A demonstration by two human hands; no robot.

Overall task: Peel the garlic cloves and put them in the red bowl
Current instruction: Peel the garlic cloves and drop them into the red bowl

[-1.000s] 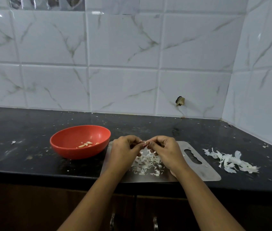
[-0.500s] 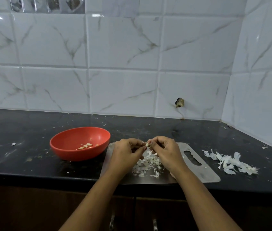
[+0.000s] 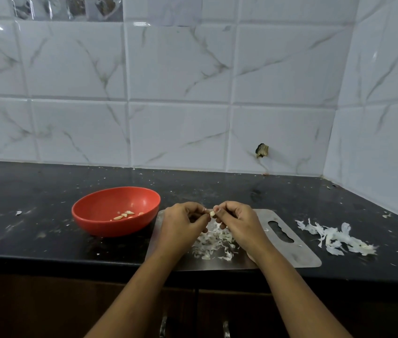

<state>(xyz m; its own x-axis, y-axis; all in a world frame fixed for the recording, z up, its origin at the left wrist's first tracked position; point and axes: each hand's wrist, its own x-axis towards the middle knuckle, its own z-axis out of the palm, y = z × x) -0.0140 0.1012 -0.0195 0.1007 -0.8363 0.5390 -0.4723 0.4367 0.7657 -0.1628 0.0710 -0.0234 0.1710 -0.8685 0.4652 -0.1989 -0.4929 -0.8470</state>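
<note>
Garlic clove (image 3: 212, 213) is being held up in the air between the two hands, above the far part of the steel cutting board (image 3: 297, 254) and just right of the red bowl (image 3: 110, 228). The right hand (image 3: 238, 222) is pinching the clove between thumb and forefinger, with the other fingers curled in below. The left hand (image 3: 183, 225) is curling its fingers too, its fingertips meeting right at the clove's left end (whether they are gripping the clove itself or a shred of its skin is too small to tell).

Directly under the hands, a loose heap of white skins (image 3: 213, 242) is lying on the board. The board is sitting at the near edge of the black counter (image 3: 34, 191), its handle slot pointing right. The red bowl is standing on the counter just left of the board, and a few peeled cloves (image 3: 123, 215) are lying in its bottom. A second pile of larger papery skins (image 3: 334, 237) is lying on the counter right of the board, apart from it. Small white flecks are dotting the counter. White marbled tiles are rising behind it, one with a chipped hole (image 3: 262, 150).
</note>
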